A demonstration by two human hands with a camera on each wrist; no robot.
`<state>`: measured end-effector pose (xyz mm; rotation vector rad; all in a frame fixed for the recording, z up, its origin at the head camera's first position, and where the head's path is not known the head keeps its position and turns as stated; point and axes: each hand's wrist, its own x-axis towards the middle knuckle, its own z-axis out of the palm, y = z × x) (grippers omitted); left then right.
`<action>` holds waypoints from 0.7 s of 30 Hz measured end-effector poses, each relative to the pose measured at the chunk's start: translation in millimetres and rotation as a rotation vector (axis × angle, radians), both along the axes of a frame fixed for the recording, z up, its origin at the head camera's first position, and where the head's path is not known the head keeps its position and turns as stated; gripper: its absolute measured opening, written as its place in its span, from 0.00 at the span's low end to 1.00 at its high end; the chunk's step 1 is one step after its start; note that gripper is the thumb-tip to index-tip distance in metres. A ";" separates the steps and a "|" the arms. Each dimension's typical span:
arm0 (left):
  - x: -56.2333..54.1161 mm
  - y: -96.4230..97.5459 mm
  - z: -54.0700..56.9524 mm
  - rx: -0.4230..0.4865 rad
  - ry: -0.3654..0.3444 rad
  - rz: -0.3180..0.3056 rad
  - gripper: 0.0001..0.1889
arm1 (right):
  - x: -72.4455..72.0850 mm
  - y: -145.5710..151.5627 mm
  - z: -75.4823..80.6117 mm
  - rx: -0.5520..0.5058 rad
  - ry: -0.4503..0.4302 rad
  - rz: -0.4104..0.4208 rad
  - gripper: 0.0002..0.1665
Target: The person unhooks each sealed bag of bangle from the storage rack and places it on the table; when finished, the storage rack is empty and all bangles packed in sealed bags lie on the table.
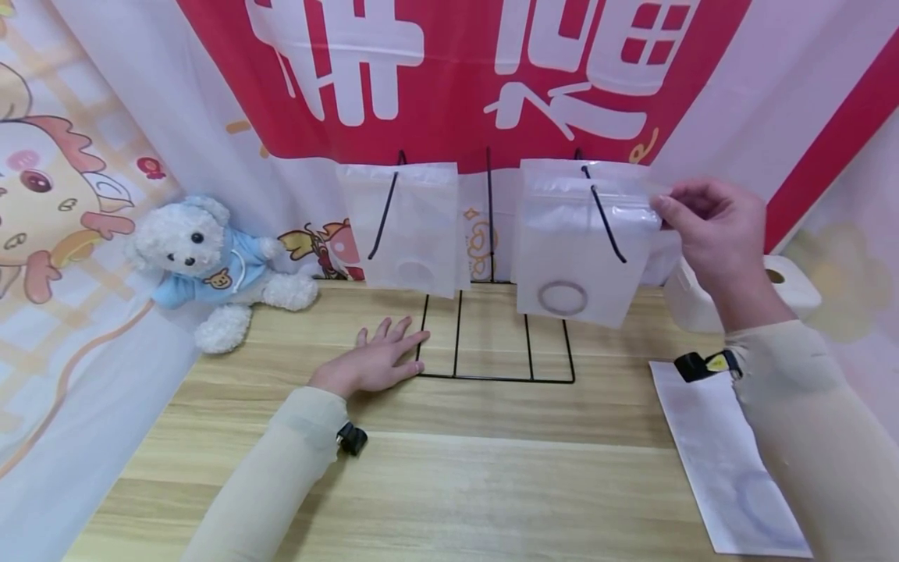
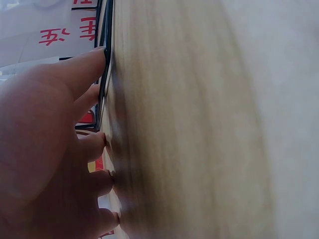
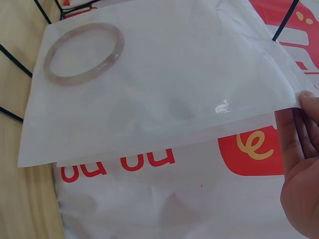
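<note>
A black wire display rack stands on the wooden table. Translucent zip bags hang from its right hook, the front one containing a ring-shaped bangle. My right hand pinches the upper right edge of this front bag between thumb and fingers; in the right wrist view the thumb lies over the bag's corner. Low on the table, my left hand spreads its fingers with the thumb and index at the rack base's left corner. The left wrist view has that hand along the black wire.
More zip bags hang on the left hook. A white teddy bear in a blue hoodie sits at the left. Beyond my right wrist is a white tissue box. A white pouch with a ring shape lies at the right. A red-and-white banner hangs behind.
</note>
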<state>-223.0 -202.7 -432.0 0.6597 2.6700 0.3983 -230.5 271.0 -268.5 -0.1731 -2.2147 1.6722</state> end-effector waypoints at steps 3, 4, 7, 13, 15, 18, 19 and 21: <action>0.1 0.1 -0.2 0.001 0.000 0.000 0.35 | 5.0 0.8 -1.0 0.018 0.010 -0.002 0.37; 0.2 0.1 -0.1 0.002 0.000 0.000 0.35 | 6.7 1.1 -1.6 0.024 0.016 -0.001 0.37; 0.6 0.2 0.3 0.005 -0.001 0.000 0.35 | 12.4 1.8 -3.8 0.033 0.033 0.004 0.35; 1.3 0.8 1.3 0.009 0.000 -0.003 0.35 | 23.0 3.1 -7.7 0.031 0.051 0.013 0.34; 1.4 1.0 1.3 0.010 0.001 -0.004 0.35 | 25.9 3.6 -8.6 0.028 0.052 0.014 0.33; 1.1 0.9 0.6 0.008 0.002 -0.003 0.35 | 29.6 4.6 -10.0 0.017 0.063 0.020 0.31; 0.9 0.8 0.2 0.008 0.003 -0.003 0.35 | 30.6 4.9 -10.5 0.017 0.070 0.024 0.29; 0.4 0.5 -0.5 0.007 0.003 -0.003 0.35 | 32.6 5.5 -11.6 0.019 0.088 0.031 0.26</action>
